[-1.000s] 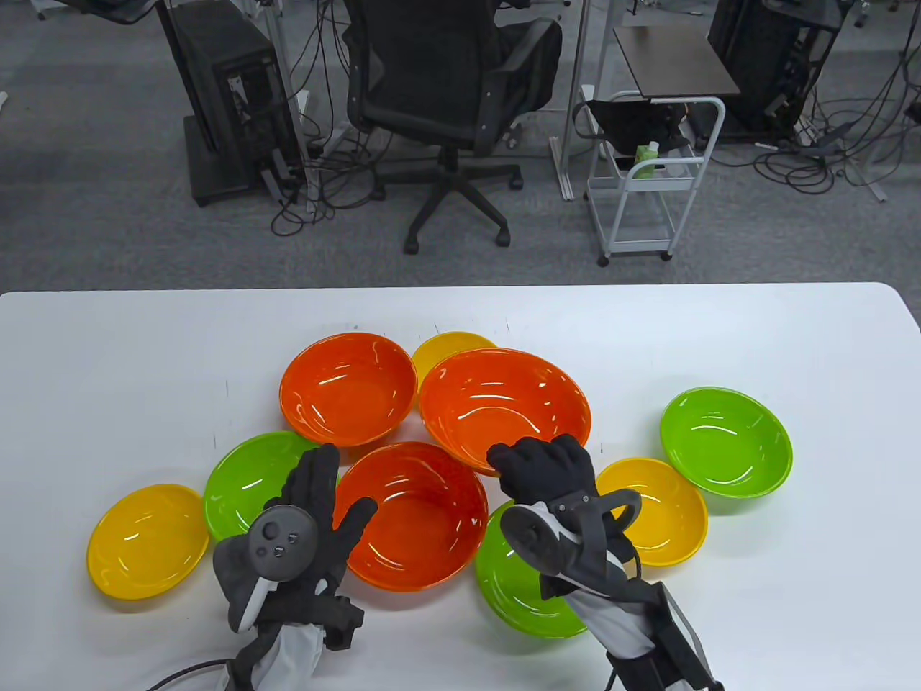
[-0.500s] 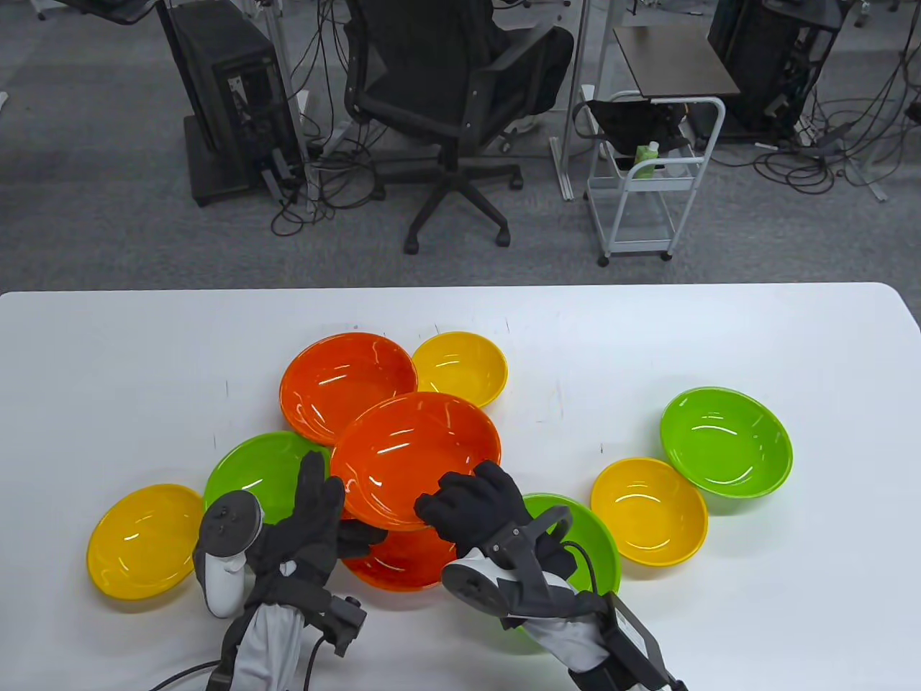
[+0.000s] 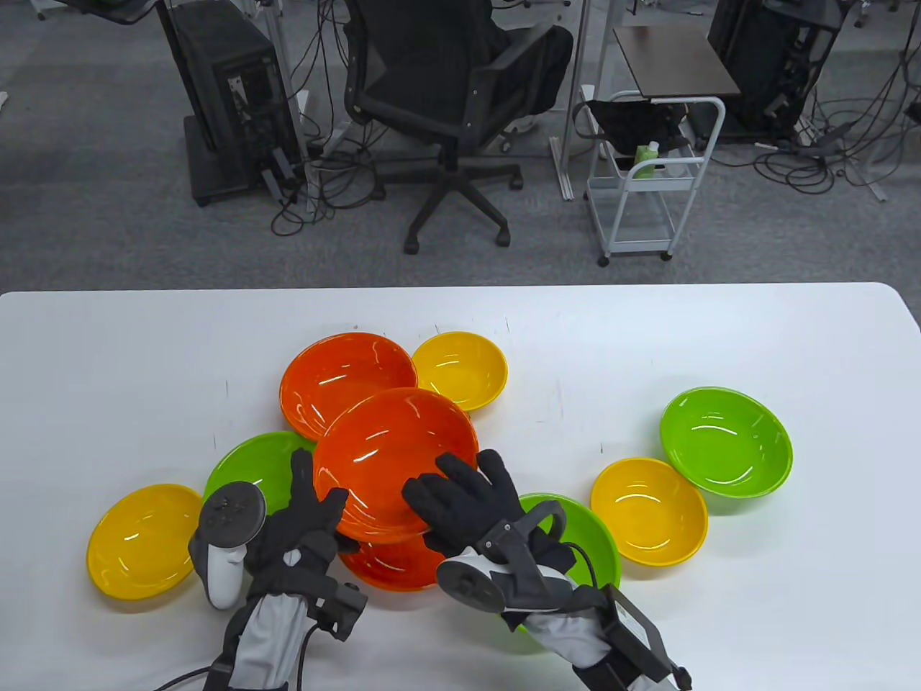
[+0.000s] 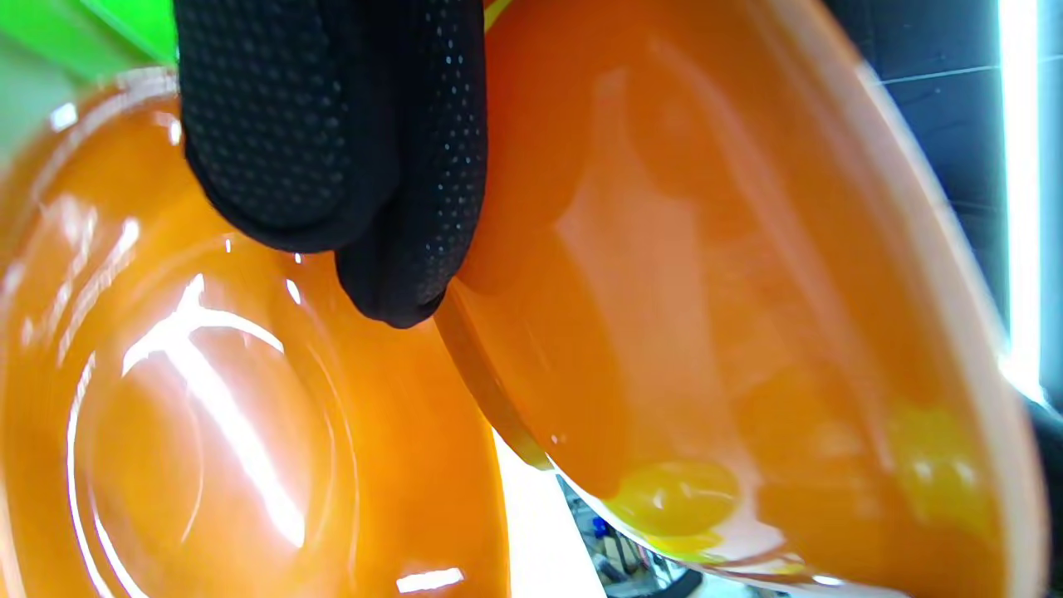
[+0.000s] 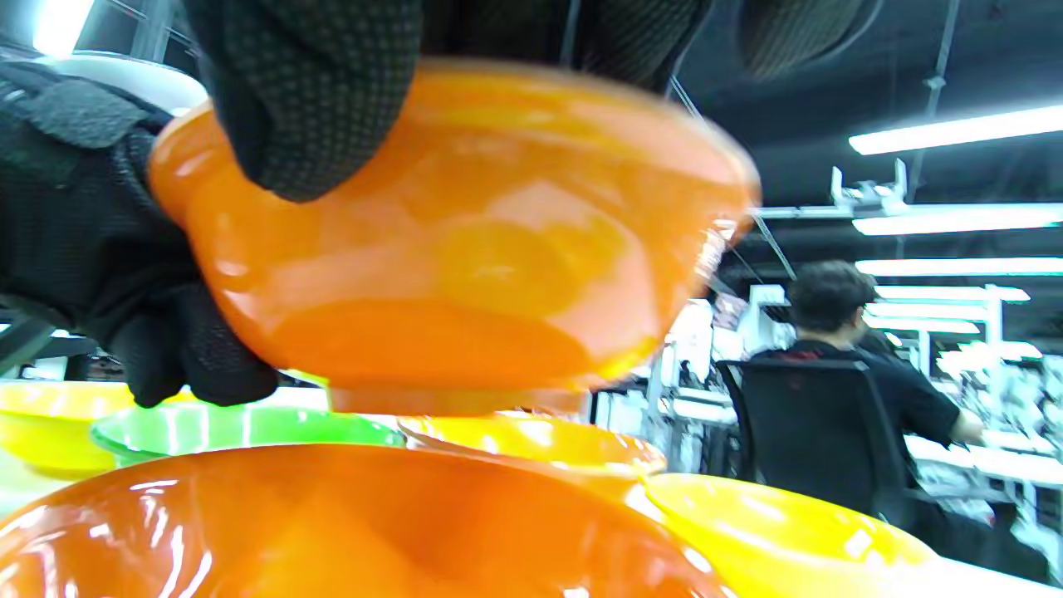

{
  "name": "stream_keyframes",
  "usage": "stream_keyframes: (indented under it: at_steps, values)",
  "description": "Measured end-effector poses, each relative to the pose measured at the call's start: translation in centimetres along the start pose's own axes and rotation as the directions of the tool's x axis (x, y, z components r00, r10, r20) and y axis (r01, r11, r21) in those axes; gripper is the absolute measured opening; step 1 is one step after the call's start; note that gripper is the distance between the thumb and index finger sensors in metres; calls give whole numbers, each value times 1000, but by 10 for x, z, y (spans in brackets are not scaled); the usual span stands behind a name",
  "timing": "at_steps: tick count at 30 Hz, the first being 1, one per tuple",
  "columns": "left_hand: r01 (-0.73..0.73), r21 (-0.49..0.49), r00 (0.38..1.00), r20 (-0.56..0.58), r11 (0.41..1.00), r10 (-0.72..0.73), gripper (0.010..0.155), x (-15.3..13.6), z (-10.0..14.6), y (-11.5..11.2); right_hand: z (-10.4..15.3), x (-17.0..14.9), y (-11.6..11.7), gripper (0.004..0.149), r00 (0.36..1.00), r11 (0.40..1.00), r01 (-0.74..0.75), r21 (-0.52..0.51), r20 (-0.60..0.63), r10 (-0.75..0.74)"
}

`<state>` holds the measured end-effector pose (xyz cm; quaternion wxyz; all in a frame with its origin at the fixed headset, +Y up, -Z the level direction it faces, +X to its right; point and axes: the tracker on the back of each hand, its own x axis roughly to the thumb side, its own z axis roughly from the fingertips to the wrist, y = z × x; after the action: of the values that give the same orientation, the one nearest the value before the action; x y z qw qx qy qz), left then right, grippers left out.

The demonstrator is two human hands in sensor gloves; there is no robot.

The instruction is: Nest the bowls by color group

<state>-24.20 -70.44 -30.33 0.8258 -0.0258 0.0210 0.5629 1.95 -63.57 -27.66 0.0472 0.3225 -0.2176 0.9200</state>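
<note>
Room: office floor with a black chair (image 3: 453,93) and a white cart (image 3: 647,180) lies beyond our white table (image 3: 719,612), kept bare near us so the bowls have room.
Landmark: the lower orange bowl (image 3: 392,565) sits on the table near our edge; we place everything relative to it.
Carried bowl: the lifted orange bowl (image 3: 396,461) hangs just above the landmark, tilted, so it can drop inside and begin the orange stack.
Right hand (image 3: 468,504): we grip the carried bowl's near rim, fingers over the edge.
Left hand (image 3: 302,515): our fingers (image 4: 332,149) touch that bowl's left rim to steady it; whether they truly clasp it, we cannot tell.
Third orange bowl (image 3: 338,381): behind the landmark, waiting for the same stack.
Other colours: green bowl (image 3: 259,461) to the landmark's left, green bowl (image 3: 586,536) to its right, yellow bowl (image 3: 144,540) further left, all unsorted, we judge.
</note>
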Motion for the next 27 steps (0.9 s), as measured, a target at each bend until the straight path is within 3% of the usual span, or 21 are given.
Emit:
stream_keyframes:
  at_steps: [6,13,17,27]
  values:
    - [33,116,999,27,993,-37,72,3,9,18,21,-42,-14,70,981,999,46,26,-190,-40]
    - [206,249,976,18,946,-217,65,4,17,34,58,-93,-4,72,922,982,2,190,-381,72]
    - [283,234,957,-5,930,-290,63,1,13,30,72,-109,8,75,889,963,46,267,-451,82]
    - [415,148,909,-32,898,-415,63,-4,3,8,87,-127,26,79,841,953,128,275,-539,42]
